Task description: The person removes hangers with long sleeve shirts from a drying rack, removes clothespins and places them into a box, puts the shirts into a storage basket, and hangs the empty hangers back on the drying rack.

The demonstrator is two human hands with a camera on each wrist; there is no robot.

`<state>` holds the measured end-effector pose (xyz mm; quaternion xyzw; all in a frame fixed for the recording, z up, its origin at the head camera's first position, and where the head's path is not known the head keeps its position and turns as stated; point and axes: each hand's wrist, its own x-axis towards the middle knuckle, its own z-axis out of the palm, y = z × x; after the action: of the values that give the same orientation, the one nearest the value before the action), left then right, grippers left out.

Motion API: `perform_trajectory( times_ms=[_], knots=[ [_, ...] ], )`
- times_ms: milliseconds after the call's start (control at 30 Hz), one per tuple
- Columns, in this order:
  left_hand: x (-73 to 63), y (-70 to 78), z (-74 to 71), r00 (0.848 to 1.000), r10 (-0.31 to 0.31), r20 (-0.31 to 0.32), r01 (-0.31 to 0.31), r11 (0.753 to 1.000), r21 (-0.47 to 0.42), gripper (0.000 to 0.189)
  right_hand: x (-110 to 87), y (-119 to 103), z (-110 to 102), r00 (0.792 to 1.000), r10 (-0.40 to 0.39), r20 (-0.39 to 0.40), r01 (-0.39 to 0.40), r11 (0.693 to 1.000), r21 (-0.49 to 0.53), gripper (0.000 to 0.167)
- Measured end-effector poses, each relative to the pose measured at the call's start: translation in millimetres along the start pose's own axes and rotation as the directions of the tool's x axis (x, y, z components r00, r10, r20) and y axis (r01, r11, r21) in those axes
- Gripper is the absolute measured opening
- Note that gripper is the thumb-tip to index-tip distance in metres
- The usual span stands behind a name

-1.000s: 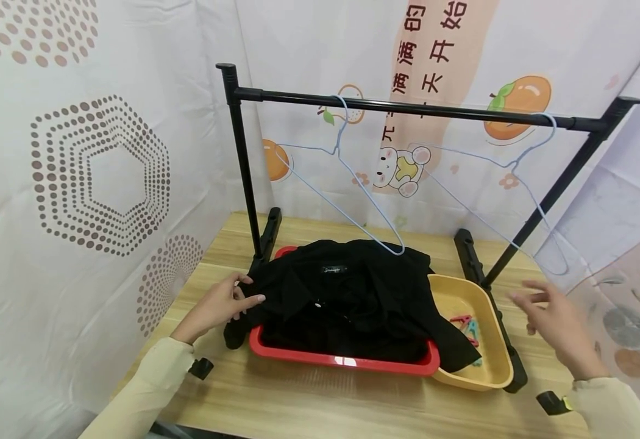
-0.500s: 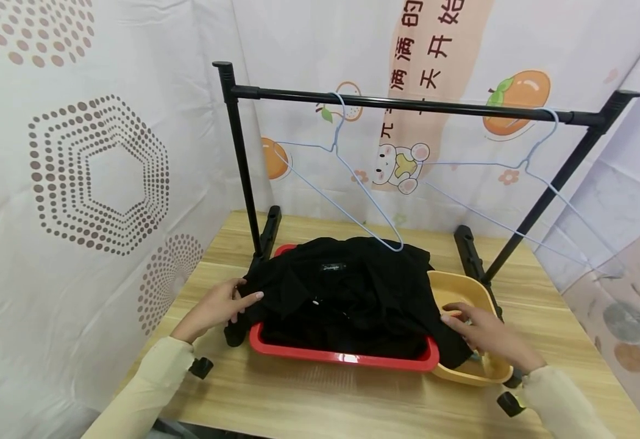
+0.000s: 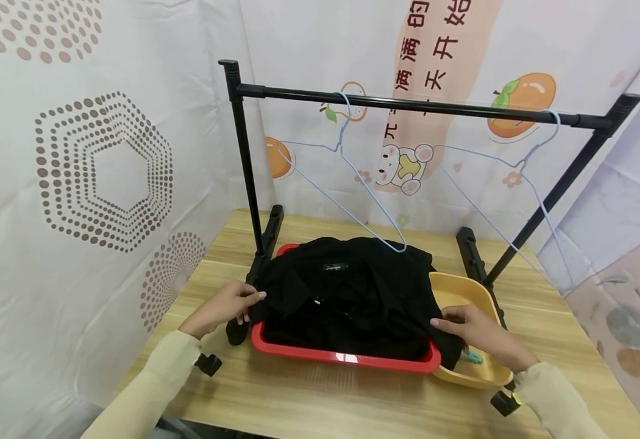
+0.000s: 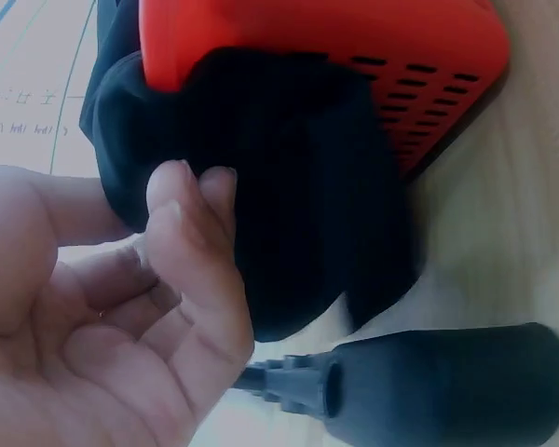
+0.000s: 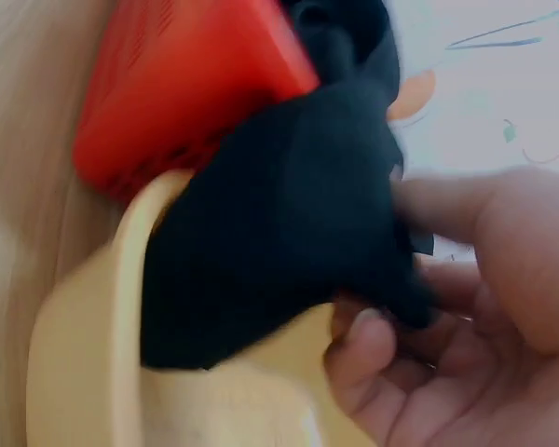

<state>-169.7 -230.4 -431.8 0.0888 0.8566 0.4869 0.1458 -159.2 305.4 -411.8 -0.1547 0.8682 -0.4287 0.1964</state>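
A black shirt point(image 3: 353, 311) with a collar, a neck label and a button lies heaped in a red basket point(image 3: 347, 358). Its two sleeves spill over the sides. At the left sleeve, my left hand point(image 3: 229, 306) pinches the black cloth point(image 4: 298, 196) between thumb and fingers. My right hand point(image 3: 481, 335) grips the other sleeve point(image 5: 270, 223) over a yellow basin point(image 3: 462, 286), the cloth bunched between thumb and fingers. A teal clothespin point(image 3: 472, 356) shows in the basin beneath that hand.
A black rack spans the table point(image 3: 298, 396); its bar point(image 3: 424, 106) carries a blue hanger point(image 3: 339, 148) above the shirt and another hanger point(image 3: 522, 164) at right. Black rack feet point(image 3: 238, 326) flank the basket and basin. Printed curtains point(image 3: 106, 183) close off the back and sides.
My right hand has come in from the right of the basin and taken hold of the shirt's right sleeve. The right hanger has swung; the left hand stays at the left sleeve.
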Motion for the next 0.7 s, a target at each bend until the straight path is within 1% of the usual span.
perform_trajectory(
  times_ms=[33, 133, 200, 233, 300, 367, 433, 467, 533, 600, 667, 700],
  knots=[
    [0.2, 1.8, -0.2, 1.000, 0.003, -0.012, -0.003, 1.000, 0.018, 0.035, -0.1, -1.9, -0.7, 1.000, -0.011, -0.011, 0.011, 1.000, 0.015, 0.032],
    [0.5, 6.5, -0.7, 0.998, 0.027, -0.049, -0.022, 0.995, 0.098, 0.029, -1.4, -7.1, -4.1, 0.997, -0.023, -0.079, 0.024, 1.000, 0.009, 0.028],
    [1.7, 10.4, -1.5, 0.993, 0.087, -0.079, -0.071, 0.981, 0.182, 0.028, -1.9, -11.8, -7.4, 0.990, -0.031, -0.139, 0.030, 0.999, -0.013, 0.025],
    [1.6, 12.3, -1.7, 0.988, 0.125, -0.095, -0.101, 0.968, 0.229, 0.028, -1.5, -14.2, -8.5, 0.985, -0.043, -0.169, 0.038, 0.999, -0.035, 0.022],
    [2.0, 18.0, -2.7, 0.971, 0.199, -0.131, -0.150, 0.937, 0.315, 0.029, 0.3, -21.2, -10.8, 0.969, -0.084, -0.234, 0.062, 0.993, -0.101, 0.019],
    [4.0, 27.5, -4.7, 0.945, 0.280, -0.171, -0.201, 0.906, 0.373, 0.029, 2.9, -32.5, -13.2, 0.951, -0.114, -0.288, 0.072, 0.986, -0.153, 0.019],
    [6.0, 39.3, -6.2, 0.917, 0.340, -0.208, -0.242, 0.890, 0.386, 0.028, 5.2, -45.9, -14.5, 0.934, -0.147, -0.327, 0.081, 0.975, -0.205, 0.022],
    [7.1, 46.1, -6.2, 0.902, 0.369, -0.222, -0.269, 0.885, 0.379, 0.027, 5.9, -53.1, -14.4, 0.929, -0.152, -0.339, 0.081, 0.973, -0.214, 0.025],
    [9.8, 60.3, -4.9, 0.861, 0.448, -0.240, -0.350, 0.865, 0.360, 0.025, 8.0, -66.5, -12.3, 0.921, -0.168, -0.351, 0.095, 0.972, -0.214, 0.030],
    [13.0, 73.1, -0.9, 0.820, 0.523, -0.234, -0.435, 0.834, 0.338, 0.021, 11.1, -77.3, -7.5, 0.913, -0.192, -0.360, 0.118, 0.969, -0.217, 0.032],
    [15.7, 84.6, 5.4, 0.781, 0.593, -0.196, -0.523, 0.793, 0.312, 0.018, 14.9, -85.0, -0.1, 0.905, -0.229, -0.359, 0.157, 0.963, -0.219, 0.029],
    [17.5, 88.6, 9.0, 0.765, 0.622, -0.169, -0.561, 0.771, 0.302, 0.017, 17.4, -87.7, 4.3, 0.896, -0.260, -0.360, 0.182, 0.954, -0.236, 0.026]
  ],
)
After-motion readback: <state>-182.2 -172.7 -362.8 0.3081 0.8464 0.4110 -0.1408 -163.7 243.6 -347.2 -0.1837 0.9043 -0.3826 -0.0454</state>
